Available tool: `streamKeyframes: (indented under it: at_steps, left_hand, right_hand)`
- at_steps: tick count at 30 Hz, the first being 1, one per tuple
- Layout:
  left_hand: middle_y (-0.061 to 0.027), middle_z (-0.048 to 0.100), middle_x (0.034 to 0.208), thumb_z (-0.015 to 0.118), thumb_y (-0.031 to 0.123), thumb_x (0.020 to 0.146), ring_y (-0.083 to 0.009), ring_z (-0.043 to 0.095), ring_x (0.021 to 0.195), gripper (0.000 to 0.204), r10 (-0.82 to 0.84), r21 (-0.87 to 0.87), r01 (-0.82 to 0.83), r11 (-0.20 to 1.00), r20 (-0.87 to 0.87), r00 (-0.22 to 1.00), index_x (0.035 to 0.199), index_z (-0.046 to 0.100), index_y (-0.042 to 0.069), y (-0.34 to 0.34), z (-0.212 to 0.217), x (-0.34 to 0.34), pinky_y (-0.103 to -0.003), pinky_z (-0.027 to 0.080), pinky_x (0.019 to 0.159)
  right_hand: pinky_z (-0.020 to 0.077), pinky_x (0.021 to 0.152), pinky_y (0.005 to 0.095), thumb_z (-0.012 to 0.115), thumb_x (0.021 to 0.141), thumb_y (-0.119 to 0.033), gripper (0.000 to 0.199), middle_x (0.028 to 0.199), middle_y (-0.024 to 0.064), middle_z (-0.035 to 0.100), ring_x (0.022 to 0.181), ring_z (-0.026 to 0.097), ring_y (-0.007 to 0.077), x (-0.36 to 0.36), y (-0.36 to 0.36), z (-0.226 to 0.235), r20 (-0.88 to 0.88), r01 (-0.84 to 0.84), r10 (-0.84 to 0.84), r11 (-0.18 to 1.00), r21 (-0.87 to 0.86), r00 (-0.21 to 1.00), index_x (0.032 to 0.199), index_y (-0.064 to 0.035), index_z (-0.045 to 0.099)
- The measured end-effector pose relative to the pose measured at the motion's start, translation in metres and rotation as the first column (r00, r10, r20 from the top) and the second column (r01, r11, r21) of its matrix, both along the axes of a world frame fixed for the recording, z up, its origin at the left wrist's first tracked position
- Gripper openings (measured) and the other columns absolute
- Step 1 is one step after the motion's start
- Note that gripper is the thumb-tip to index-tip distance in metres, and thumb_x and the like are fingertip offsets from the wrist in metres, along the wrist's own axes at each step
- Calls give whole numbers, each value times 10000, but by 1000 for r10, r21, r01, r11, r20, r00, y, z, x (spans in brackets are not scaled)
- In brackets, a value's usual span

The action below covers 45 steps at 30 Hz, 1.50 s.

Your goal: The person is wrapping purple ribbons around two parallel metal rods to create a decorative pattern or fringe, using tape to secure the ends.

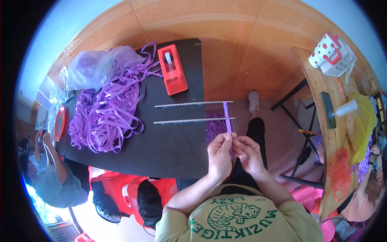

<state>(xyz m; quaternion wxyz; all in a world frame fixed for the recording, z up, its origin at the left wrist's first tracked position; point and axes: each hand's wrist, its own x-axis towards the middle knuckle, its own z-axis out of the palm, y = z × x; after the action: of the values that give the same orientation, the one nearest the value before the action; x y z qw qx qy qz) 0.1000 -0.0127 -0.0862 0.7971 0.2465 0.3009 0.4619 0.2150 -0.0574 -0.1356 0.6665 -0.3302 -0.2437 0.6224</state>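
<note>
The purple ribbon strip (228, 121) runs taut from the pinched fingers out over the two silvery rods (193, 112) jutting past the black table's (173, 153) right edge. Pulled harder, I'd guess it drags a rod askew or slips free. Left hand (220, 155) and right hand (248, 154) meet just off that edge, fingertips clamped on the strip's near end, wrists bent inward.

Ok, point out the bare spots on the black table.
The black table is bare along its near edge, between the purple ribbon pile and the left hand, and in a strip between the red tape dispenser and the two rods. The left half is crowded.
</note>
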Motion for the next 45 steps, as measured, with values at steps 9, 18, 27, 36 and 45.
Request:
streamKeyframes:
  at_steps: [9, 18, 27, 36, 45]
  left_hand:
    - [-96, 627, 808, 452, 149, 982, -175, 631, 636, 198, -38, -47, 37, 998, -18, 999, 1006, 576, -3, 3, 0, -1, -275, 532, 601]
    - [-109, 630, 816, 467, 148, 976, -186, 633, 639, 194, -45, -64, 46, 997, 20, 999, 1011, 580, -5, 1, -4, 0, -274, 523, 596]
    - [-114, 636, 831, 468, 154, 977, -190, 634, 644, 204, -55, -77, 51, 996, -46, 997, 1020, 584, -9, 1, -4, -1, -280, 526, 596]
    - [-112, 634, 829, 465, 144, 977, -171, 623, 622, 206, -53, -58, 49, 997, -68, 996, 1039, 577, -17, 2, -5, -2, -272, 524, 579]
    - [-113, 648, 850, 448, 94, 973, -157, 625, 613, 191, -35, 32, 39, 999, -118, 992, 1059, 573, -22, -1, -16, -2, -241, 491, 572]
  right_hand:
    - [488, 857, 269, 564, 842, 81, 315, 1047, 105, 630, 980, 613, 164, -2, -33, -4, 201, 17, -18, 1000, 4, 979, 1152, 38, 526]
    - [502, 818, 260, 592, 796, 138, 371, 947, 88, 639, 908, 628, 151, -3, -35, -6, 247, 24, -27, 1000, 14, 969, 1141, 27, 515]
    - [512, 735, 236, 650, 768, 127, 348, 836, 48, 630, 793, 630, 108, -11, -39, -11, 267, 31, -24, 999, -19, 963, 1083, 7, 562]
    - [506, 725, 227, 656, 783, 100, 285, 834, 33, 620, 785, 615, 99, -15, -41, -17, 256, -42, 43, 999, -9, 966, 1038, -1, 580]
    - [484, 780, 230, 618, 819, 84, 355, 893, 31, 613, 833, 597, 88, 2, -30, -16, 366, -62, 65, 998, -21, 928, 1157, -13, 572]
